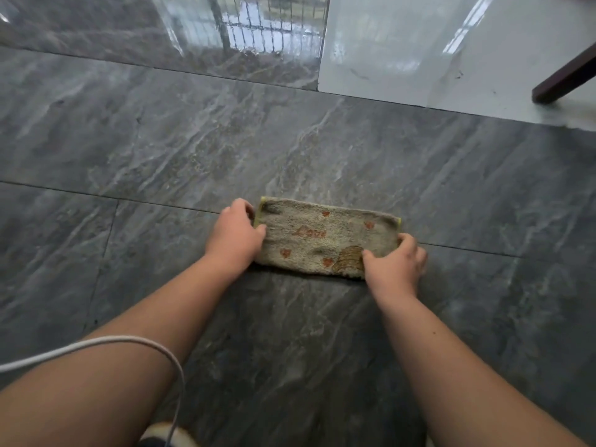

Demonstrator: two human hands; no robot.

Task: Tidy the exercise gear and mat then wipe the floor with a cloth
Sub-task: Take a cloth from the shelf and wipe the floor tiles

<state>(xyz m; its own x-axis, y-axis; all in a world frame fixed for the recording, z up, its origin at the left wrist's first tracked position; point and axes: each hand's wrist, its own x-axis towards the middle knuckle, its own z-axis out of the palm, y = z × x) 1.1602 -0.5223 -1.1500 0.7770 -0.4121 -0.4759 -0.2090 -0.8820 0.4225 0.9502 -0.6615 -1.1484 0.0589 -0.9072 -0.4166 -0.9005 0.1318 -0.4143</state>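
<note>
Both hands are on the cloth, one at each short end. The left hand [235, 233] has its fingers curled round the cloth's left edge, the thumb lying on top, so it grips that end. The right hand [395, 262] sits at the near right corner, thumb on the upper face and fingers curled over the right edge, pinching the cloth there. Both forearms reach forward from the bottom of the view, and a white cable [106, 345] loops over the left forearm.

The cloth [325, 238] lies flat on the dark grey floor [161, 150], folded into a long narrow strip, beige with small red hearts and red lettering. Its long axis runs side to side, across the line of the arms and slightly tilted, the right end lying nearer than the left. It sits straight ahead, between the two hands, so neither is the nearer one: both already hold it. With the strip set broadside like this, the wiping stroke is, in my judgement, a push away or a pull back along the arms, sweeping the full length of the cloth over the tiles.

Further off, the dark tiles give way to a pale glossy tile [435, 50] at the far right, where a dark wooden furniture leg [564, 77] stands. No exercise gear or mat shows here.
</note>
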